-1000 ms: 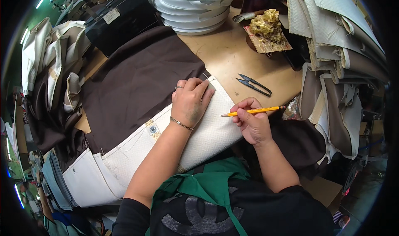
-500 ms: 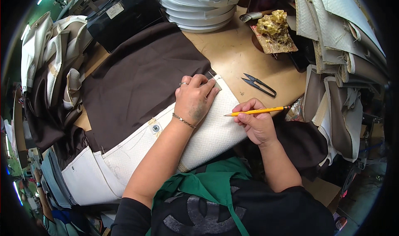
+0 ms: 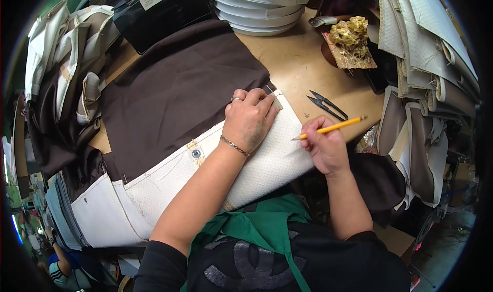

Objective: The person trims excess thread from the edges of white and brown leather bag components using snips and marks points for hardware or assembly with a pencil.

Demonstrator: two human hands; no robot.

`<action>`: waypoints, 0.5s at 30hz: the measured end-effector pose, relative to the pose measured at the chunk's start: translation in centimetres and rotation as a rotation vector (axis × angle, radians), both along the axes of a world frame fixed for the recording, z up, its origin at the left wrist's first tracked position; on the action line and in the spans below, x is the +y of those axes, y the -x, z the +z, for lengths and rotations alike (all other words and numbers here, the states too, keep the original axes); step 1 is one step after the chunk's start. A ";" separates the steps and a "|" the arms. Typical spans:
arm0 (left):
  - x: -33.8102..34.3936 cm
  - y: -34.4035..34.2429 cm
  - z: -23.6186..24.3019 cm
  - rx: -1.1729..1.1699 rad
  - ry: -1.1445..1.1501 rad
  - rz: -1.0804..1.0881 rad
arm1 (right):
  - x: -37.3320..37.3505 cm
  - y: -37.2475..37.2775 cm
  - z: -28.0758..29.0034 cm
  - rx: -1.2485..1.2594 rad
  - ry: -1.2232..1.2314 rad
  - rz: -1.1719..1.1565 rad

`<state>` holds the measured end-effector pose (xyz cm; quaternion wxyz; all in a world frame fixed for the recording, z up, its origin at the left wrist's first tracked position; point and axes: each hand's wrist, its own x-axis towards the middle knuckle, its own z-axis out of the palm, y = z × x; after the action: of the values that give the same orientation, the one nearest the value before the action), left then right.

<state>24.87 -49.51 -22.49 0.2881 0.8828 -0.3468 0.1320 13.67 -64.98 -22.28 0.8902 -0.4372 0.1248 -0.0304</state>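
My left hand [image 3: 249,121] presses with bent fingers, held together, on a small pale card [image 3: 277,105] at the upper corner of a cream textured panel [image 3: 272,163]. A thin pin sticks up beside the fingertips. Dark brown fabric [image 3: 174,81] extends beyond the panel's seam, where a metal eyelet [image 3: 195,154] sits left of my wrist. My right hand [image 3: 327,151] grips a yellow pencil [image 3: 347,122], its point just over the panel, right of my left hand. Black thread snips [image 3: 328,106] lie on the tan tabletop above it.
Cream-and-brown fabric bundles [image 3: 72,55] crowd the left, more hanging pieces [image 3: 416,45] the right. A black box [image 3: 159,14], stacked white rings [image 3: 257,9] and a yellow lump [image 3: 349,38] on a board line the back. A co-worker's arm [image 3: 60,256] shows at lower left.
The scene has shifted slightly right and upward in the view, both hands with it. The pencil now slants more steeply, its eraser end raised. My left hand stays on the panel's corner.
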 end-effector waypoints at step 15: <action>0.0 -0.3 0.2 0.117 0.022 0.037 | 0.6 -10.3 -1.7 -0.118 0.902 -0.232</action>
<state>25.18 -49.47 -22.27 0.3148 0.8921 -0.3116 0.0893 24.00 -64.41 -24.01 0.6077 -0.7610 0.0963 -0.2057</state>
